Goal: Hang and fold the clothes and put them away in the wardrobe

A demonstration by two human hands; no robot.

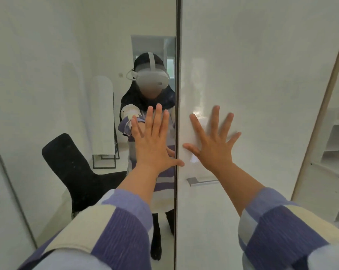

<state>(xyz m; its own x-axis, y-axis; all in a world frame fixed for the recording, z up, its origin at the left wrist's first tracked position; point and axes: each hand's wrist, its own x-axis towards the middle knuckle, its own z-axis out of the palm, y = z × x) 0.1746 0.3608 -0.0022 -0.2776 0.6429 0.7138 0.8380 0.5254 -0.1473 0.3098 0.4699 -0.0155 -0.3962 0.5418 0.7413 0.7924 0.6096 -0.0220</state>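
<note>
Two wardrobe doors fill the view. My left hand (pixel 155 139) lies flat with straight fingers on the mirrored door (pixel 67 75) on the left. My right hand (pixel 213 141) is spread flat against the glossy white door (pixel 262 65) on the right, just above its metal handle (pixel 200 181). The dark seam (pixel 177 55) between the two doors runs between my hands. No clothes are in view, and neither hand holds anything.
The mirror reflects a person in a headset, a black chair (pixel 73 168) and a white stand behind. At the far right, an open wardrobe section with white shelves (pixel 334 149) shows past a light wooden edge.
</note>
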